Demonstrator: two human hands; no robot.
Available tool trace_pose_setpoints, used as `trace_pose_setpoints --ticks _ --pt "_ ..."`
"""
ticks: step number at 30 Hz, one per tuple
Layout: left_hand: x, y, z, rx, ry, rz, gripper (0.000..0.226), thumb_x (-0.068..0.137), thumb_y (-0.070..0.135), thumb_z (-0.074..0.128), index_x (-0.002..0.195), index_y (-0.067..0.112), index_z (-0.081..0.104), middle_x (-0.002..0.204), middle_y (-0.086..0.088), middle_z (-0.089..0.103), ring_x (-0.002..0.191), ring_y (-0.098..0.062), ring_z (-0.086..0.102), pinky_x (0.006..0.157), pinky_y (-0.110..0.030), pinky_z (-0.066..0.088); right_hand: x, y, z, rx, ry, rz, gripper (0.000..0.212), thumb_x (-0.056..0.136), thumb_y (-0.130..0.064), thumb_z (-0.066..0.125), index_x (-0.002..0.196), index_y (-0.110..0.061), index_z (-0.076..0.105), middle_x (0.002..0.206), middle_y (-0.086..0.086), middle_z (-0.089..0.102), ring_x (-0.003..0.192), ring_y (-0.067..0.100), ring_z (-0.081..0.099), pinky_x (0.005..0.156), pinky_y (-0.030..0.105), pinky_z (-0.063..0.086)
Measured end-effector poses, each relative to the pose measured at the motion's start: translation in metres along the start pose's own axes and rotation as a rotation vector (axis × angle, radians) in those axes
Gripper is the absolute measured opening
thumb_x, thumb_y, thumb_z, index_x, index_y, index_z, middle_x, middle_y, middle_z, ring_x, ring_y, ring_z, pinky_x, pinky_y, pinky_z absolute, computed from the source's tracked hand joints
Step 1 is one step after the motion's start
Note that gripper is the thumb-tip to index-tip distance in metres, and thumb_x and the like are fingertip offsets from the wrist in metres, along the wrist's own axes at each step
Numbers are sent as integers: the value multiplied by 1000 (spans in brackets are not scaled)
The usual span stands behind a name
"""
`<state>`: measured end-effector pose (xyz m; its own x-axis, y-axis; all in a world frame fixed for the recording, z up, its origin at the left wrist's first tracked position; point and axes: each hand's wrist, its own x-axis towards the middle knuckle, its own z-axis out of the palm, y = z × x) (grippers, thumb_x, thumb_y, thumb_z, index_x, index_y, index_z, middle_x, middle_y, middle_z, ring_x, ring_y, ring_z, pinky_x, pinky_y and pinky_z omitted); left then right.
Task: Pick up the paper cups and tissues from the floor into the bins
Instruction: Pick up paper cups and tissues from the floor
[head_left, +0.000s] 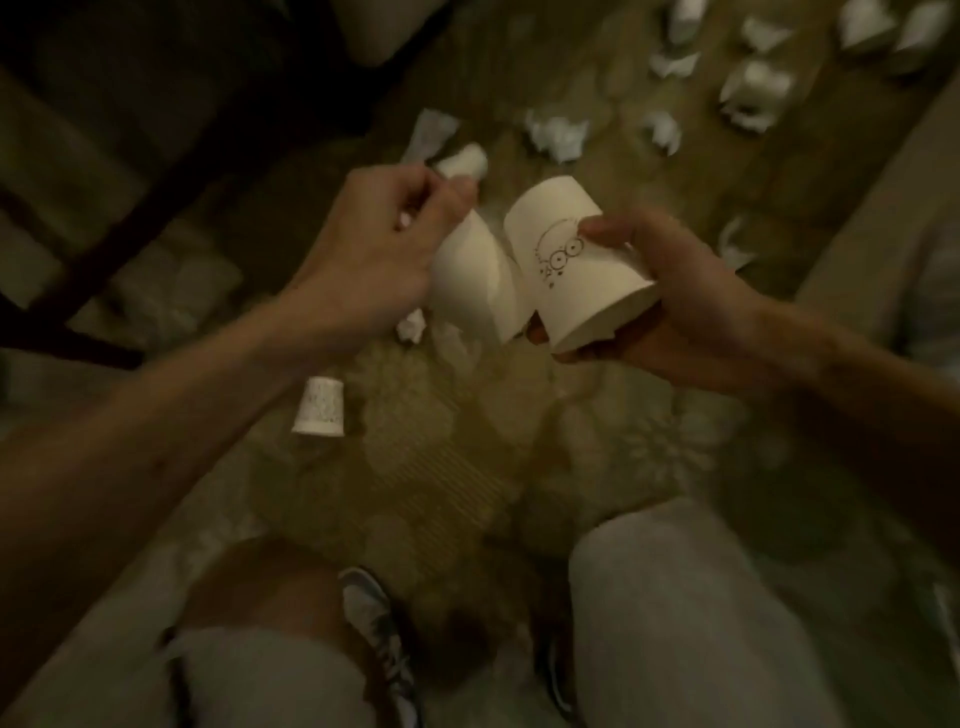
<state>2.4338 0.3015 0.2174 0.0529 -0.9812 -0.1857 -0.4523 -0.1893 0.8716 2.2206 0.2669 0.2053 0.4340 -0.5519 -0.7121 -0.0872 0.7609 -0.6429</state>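
My left hand (384, 244) grips a plain white paper cup (470, 283) held above the carpet. My right hand (670, 301) grips a second paper cup (566, 260) with a small printed mark, thumb on its side; the two cups almost touch. Another paper cup (319, 406) stands upside down on the floor below my left hand. A further cup (465, 162) lies on its side just past my left hand. Crumpled tissues (557, 134) are scattered over the carpet ahead, and a small tissue (412, 327) lies under the held cups. No bin is visible.
Several more crushed cups and tissues (753, 93) lie at the far right. Dark furniture legs (156, 208) cross the left side. My knees and a shoe (379, 639) fill the bottom. A pale edge (872, 218) runs along the right of the patterned carpet (467, 467).
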Motion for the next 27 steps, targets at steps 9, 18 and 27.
trace_pose_setpoints --ticks 9,18,27 --pt "-21 403 -89 26 -116 87 24 95 47 54 89 27 65 92 12 63 83 1 59 75 -35 53 -317 -252 28 307 192 -130 69 65 -39 64 127 -11 55 117 20 66 99 33 65 84 45 52" --pt "-28 593 -109 -195 -95 222 14 91 48 61 97 36 57 94 13 63 82 3 62 58 -13 50 -470 -383 10 259 235 -281 68 60 -46 75 120 -24 51 118 14 63 103 33 67 90 46 57" --pt "86 638 -149 -255 22 289 33 78 69 49 109 58 49 112 26 53 98 -3 61 64 -12 53 -424 -509 0 186 285 -482 60 66 -49 73 118 -28 51 118 10 64 96 27 70 72 32 58"
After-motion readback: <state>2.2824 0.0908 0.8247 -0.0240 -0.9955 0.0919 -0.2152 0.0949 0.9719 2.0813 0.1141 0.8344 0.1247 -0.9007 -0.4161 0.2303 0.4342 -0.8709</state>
